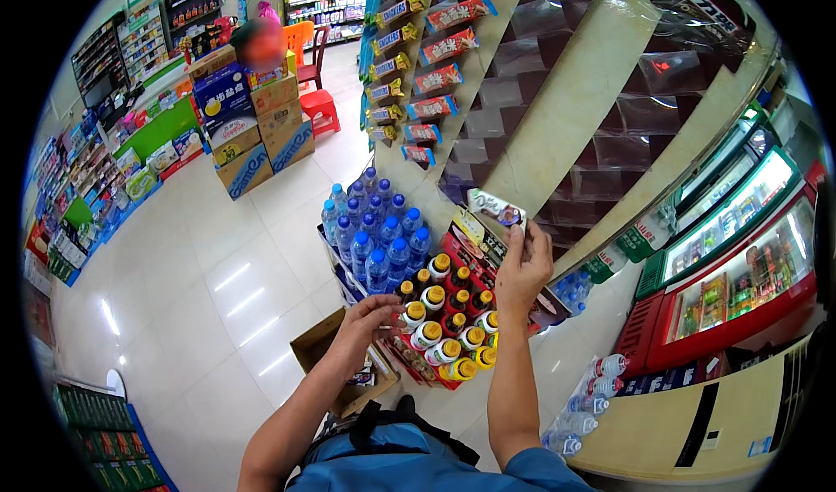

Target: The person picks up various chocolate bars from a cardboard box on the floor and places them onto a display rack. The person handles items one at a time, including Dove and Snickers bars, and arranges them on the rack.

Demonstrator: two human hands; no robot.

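A small white wrapped Dove chocolate bar (493,207) is pinched in my right hand (526,270), held out in front of a column display. My left hand (366,325) is half curled over the front left of several yellow-capped bottles (433,296), with nothing in its fingers. Dark strips of clear plastic pockets (591,155) run up the display. To their left, Snickers bars (390,66) and red-wrapped snack bars (436,78) sit in vertical rows. By my feet stands an open cardboard box (318,342) with some packets inside, partly hidden by my left arm.
Blue-capped water bottles (377,270) crowd the display base. Stacked cartons (238,159) and a red stool (320,108) stand beyond, left of the column. At right are a red-framed drinks cooler (744,276), a beige cabinet (653,427) and floor-standing bottles (580,421).
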